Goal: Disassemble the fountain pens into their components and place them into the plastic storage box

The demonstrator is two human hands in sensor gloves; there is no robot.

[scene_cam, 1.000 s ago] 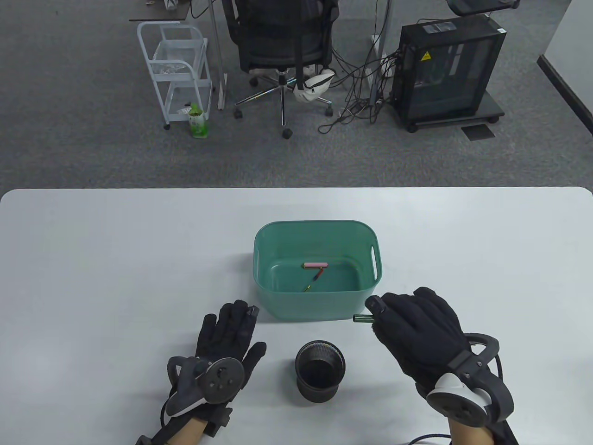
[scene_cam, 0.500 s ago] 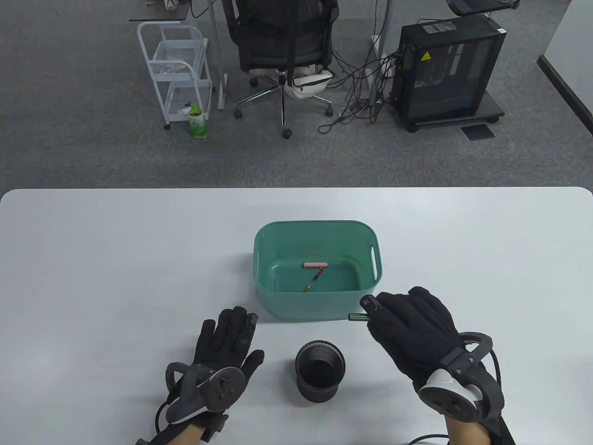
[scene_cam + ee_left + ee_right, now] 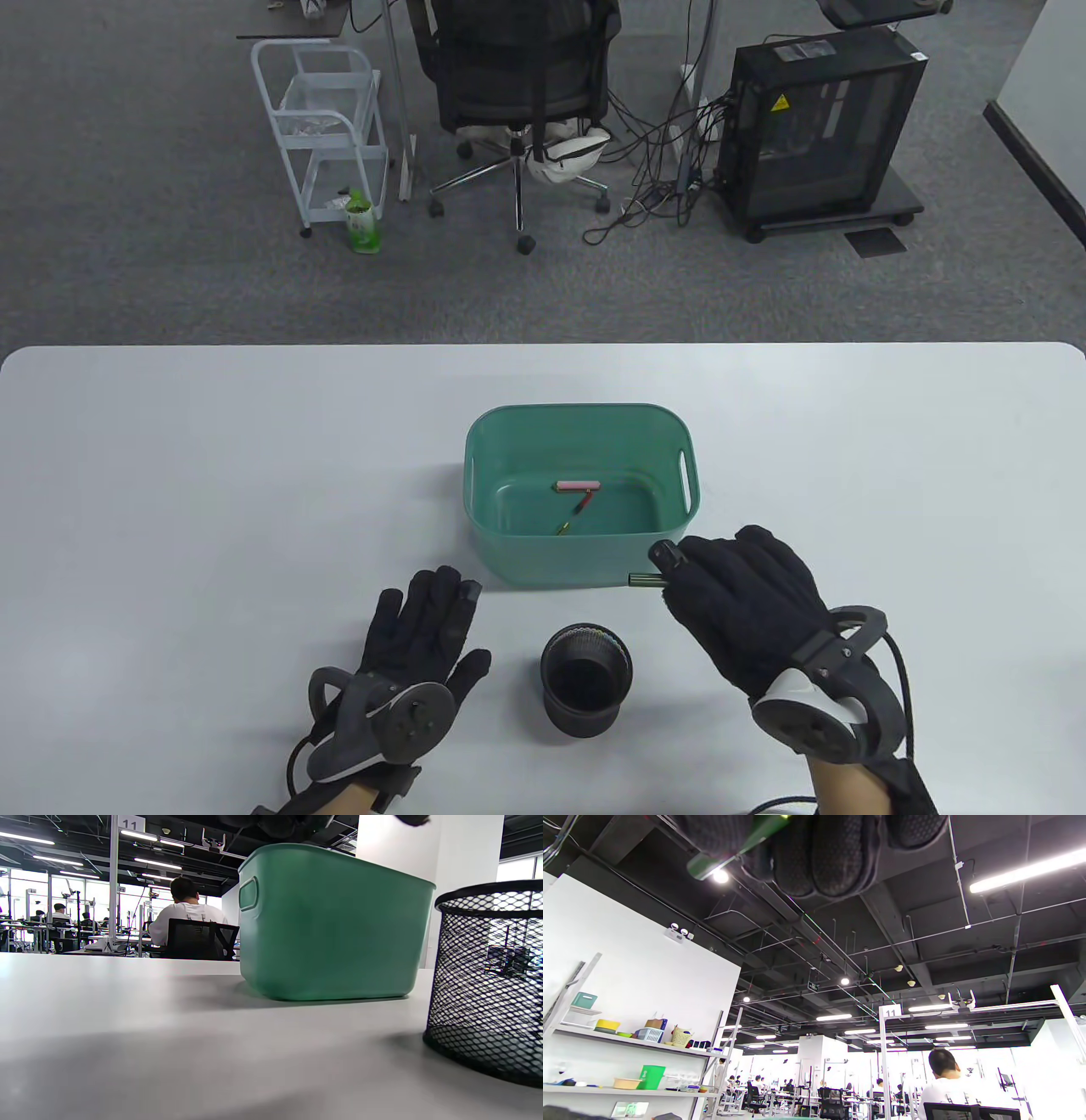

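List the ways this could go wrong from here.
1. The right hand grips the green pen with only its tip showing, outside the box's near wall. If it slips, it probably lands on the table.
2. The left hand lies flat, away from the pen, so pulling it apart one-handed may fail.
3. The mesh cup stands between the hands and could get knocked.

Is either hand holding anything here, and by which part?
The right hand grips a dark green pen piece by one end; the other end sticks out leftward. The left hand holds nothing.
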